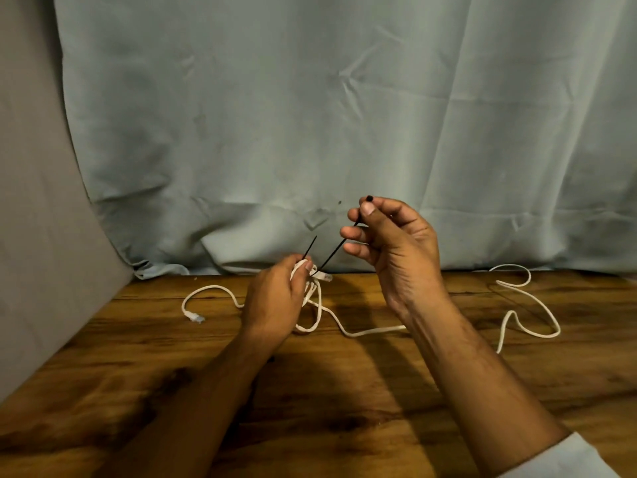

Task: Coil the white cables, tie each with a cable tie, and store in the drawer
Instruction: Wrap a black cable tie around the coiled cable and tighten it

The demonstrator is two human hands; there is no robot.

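Two bare arms reach in over a brown wooden table (172, 391); a pale sleeve (565, 457) is cut off at the bottom right corner. The left hand (275, 298) is closed around a small bunch of white cable (315, 305), held just above the table. The rest of the cable trails right in loose loops. The right hand (386, 239), higher up, pinches one end of a thin black cable tie (336, 251) between thumb and finger. The tie slants down-left to the bunch, and its other end pokes up; it probably goes around the bunch, hidden by fingers. No writing shows. A wrinkled blue-grey cloth (310, 115) hangs behind.
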